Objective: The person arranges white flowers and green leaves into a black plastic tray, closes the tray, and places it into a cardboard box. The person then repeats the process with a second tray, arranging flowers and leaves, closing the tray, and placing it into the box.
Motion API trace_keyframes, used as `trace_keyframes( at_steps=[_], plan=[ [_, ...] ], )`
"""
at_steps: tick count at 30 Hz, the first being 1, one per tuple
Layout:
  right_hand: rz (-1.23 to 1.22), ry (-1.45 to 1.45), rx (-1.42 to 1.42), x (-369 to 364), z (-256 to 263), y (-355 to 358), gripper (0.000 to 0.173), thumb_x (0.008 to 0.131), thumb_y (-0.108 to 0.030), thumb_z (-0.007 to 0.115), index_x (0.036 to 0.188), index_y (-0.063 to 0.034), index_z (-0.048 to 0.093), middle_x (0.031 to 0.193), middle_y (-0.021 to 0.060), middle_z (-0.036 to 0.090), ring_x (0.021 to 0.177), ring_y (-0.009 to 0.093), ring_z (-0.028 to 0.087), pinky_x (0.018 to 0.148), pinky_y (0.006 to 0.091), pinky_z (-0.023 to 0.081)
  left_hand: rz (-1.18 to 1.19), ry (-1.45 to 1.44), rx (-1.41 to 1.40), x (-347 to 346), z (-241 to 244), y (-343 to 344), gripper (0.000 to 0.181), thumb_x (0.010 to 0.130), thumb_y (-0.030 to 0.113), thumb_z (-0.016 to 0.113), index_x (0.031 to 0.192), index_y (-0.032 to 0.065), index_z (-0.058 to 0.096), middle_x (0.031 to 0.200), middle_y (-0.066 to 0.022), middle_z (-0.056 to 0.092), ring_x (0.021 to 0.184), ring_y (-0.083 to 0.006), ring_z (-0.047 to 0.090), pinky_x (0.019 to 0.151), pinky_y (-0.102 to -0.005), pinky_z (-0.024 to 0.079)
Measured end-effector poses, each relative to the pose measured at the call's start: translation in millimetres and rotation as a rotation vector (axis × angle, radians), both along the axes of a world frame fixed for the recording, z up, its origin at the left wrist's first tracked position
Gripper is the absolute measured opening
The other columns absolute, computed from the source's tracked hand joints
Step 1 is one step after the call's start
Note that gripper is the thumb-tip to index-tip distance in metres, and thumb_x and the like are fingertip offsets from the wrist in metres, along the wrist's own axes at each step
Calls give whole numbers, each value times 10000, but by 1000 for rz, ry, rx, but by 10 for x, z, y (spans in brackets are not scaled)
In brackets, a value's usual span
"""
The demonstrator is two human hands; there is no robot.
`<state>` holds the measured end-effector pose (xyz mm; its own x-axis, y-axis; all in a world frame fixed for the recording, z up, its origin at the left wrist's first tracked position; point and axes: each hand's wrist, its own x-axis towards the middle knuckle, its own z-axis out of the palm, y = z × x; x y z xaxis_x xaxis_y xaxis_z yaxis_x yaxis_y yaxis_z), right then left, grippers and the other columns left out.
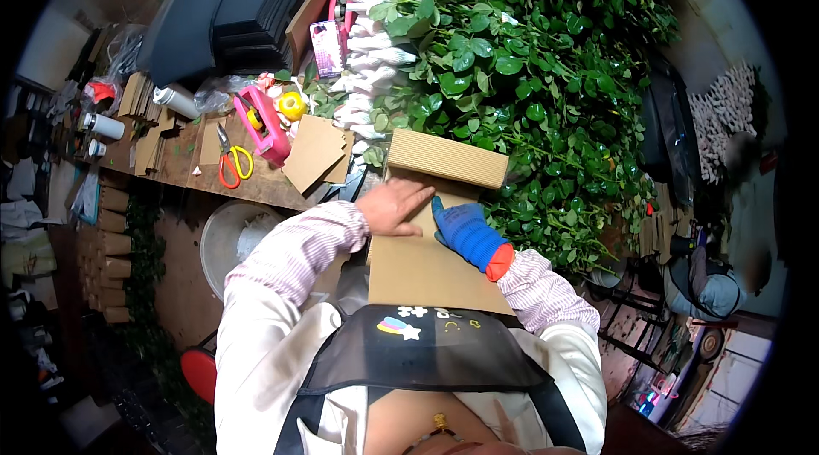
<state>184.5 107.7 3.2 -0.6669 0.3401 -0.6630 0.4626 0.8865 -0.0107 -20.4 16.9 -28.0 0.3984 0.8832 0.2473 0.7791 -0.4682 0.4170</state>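
Observation:
A brown cardboard sheet [435, 273] lies in front of me, its near edge against my dark apron. At its far end is a corrugated cardboard piece [448, 159], folded or rolled over. My bare left hand [393, 207] rests flat on the sheet with its fingers pointing right. My right hand [466, 228], in a blue knit glove with an orange-red cuff, presses on the sheet from the right; its fingertips are partly hidden. Beyond the cardboard lies a large heap of leafy green stems [544, 84], with white foam net sleeves [368, 65] along its left side.
On the wooden bench [179, 161] lie scissors with red and yellow handles [235, 167], a pink tape dispenser [263, 127], a yellow tape roll [292, 106] and cardboard pieces [313, 151]. A white bin [217, 244] stands at left. Another person [713, 292] is at far right.

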Motion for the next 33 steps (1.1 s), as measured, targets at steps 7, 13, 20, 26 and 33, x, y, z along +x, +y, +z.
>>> trace_keyframes(
  at_steps=[7,13,20,26,33],
  plan=[
    [-188,525,-782,106,747,-23,592,889,-519,620,1296,-88,613,1119,200,678,978,370,658,911,466,509,-80,126,-191,14,-74,17,854,900,631,539,1545,101,361,1578,-216,333,1480,-367,287,1215,-501,202],
    [38,547,32,-38,250,-686,374,855,-330,676,1195,-175,649,1002,71,682,888,277,650,718,451,491,-49,143,5,21,-192,-6,831,858,528,583,1539,105,366,1445,-202,467,1296,-352,483,1081,-480,377],
    [-27,1022,-437,-978,584,-526,355,876,-290,654,1194,-133,643,1011,97,670,912,292,646,788,428,500,34,-47,141,39,-432,7,637,883,325,635,1469,144,464,1334,-142,552,1204,-305,561,1016,-442,451],
    [307,773,208,-2484,-382,-438,362,910,-180,535,1270,-152,571,1138,59,620,903,236,645,702,431,501,-59,-154,2,-25,-321,87,635,868,283,653,1462,149,474,1365,-144,538,1236,-308,542,1042,-447,435],
    [312,774,179,-2235,69,-178,291,865,-177,620,1155,-167,643,916,65,644,825,250,658,669,413,503,-109,-287,-129,-18,-381,102,638,850,234,674,1455,154,487,1401,-145,522,1273,-312,520,1073,-453,415]
  ],
)
